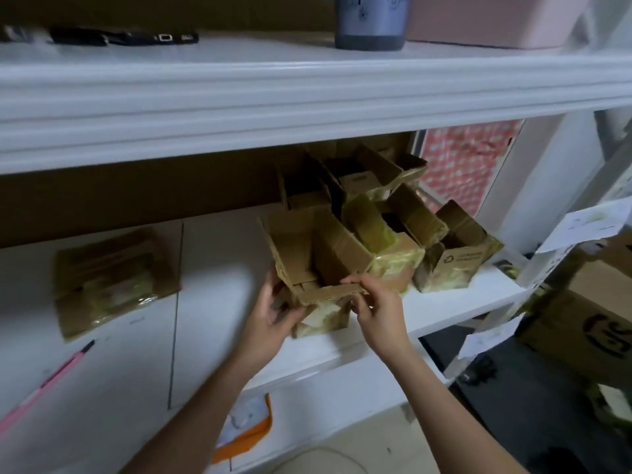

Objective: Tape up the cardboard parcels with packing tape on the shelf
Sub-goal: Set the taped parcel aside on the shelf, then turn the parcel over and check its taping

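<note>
the left hand (270,311) has its grip curled round the near left corner of an open cardboard parcel (314,265), thumb low on the front face, forearm rising from the bottom edge. the right hand (376,309) pinches the parcel's near flap (333,293) between finger and thumb, wrist bent, forearm coming up from the lower right. the parcel sits at the front edge of the white shelf (212,268), its flaps standing open. more open parcels (393,213) crowd just behind and right. a flat taped parcel (113,278) lies well apart on the left, and a pink pen (44,381) lies nearer.
</note>
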{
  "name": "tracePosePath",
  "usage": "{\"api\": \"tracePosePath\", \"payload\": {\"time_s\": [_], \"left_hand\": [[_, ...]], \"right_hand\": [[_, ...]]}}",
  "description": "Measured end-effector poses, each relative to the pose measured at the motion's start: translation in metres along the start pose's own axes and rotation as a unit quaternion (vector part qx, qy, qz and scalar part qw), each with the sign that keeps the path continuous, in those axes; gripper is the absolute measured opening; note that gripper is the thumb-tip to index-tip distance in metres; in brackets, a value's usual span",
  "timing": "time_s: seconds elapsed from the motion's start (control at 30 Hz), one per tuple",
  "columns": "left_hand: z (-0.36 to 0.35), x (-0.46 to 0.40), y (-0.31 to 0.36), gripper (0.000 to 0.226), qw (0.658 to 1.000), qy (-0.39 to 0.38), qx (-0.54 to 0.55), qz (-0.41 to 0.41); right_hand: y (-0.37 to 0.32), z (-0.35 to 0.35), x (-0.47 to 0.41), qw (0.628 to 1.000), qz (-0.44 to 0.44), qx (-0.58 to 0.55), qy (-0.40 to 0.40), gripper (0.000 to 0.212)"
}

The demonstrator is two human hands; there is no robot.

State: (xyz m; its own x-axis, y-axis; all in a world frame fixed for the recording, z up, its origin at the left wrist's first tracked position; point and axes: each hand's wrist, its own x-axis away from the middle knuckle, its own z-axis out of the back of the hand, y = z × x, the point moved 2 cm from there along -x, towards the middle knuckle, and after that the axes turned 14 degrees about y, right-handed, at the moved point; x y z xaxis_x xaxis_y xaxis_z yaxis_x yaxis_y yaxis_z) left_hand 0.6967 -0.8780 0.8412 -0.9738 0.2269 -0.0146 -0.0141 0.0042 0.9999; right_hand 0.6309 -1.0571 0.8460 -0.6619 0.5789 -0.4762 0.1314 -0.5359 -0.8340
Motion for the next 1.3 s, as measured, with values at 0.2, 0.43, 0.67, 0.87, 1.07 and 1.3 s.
{"api": "tracePosePath", "payload": {"time_s": [0.2, 0.43, 0.67, 0.87, 1.07, 1.3], "left_hand": [[-0.026, -0.014, -0.009, 0.081, 1.0, -0.002, -0.008, 0.018], [-0.029, -0.036, -0.015, 0.08, 0.999, -0.018, -0.036, 0.02], [-0.028, -0.043, -0.011, 0.082, 0.998, -0.03, -0.047, 0.014], [-0.019, -0.043, -0.003, 0.085, 0.996, -0.019, -0.079, -0.032], [0.042, -0.037, -0.007, 0.083, 0.98, -0.015, -0.187, -0.068], [0.189, -0.023, -0.004, 0.074, 0.958, 0.045, -0.265, -0.098]], "right_hand": [[0.026, -0.001, -0.02, 1.0, -0.007, 0.013, -0.026, 0.055], [0.045, -0.007, -0.033, 1.0, 0.024, 0.01, -0.011, 0.046], [0.041, -0.011, -0.027, 0.998, 0.041, 0.031, 0.021, 0.046], [0.03, -0.006, -0.014, 0.994, -0.002, 0.076, 0.074, 0.061], [0.005, 0.0, 0.024, 0.97, -0.087, 0.055, 0.219, 0.07], [-0.051, -0.104, 0.112, 0.978, -0.041, 0.024, 0.202, 0.049]]}}
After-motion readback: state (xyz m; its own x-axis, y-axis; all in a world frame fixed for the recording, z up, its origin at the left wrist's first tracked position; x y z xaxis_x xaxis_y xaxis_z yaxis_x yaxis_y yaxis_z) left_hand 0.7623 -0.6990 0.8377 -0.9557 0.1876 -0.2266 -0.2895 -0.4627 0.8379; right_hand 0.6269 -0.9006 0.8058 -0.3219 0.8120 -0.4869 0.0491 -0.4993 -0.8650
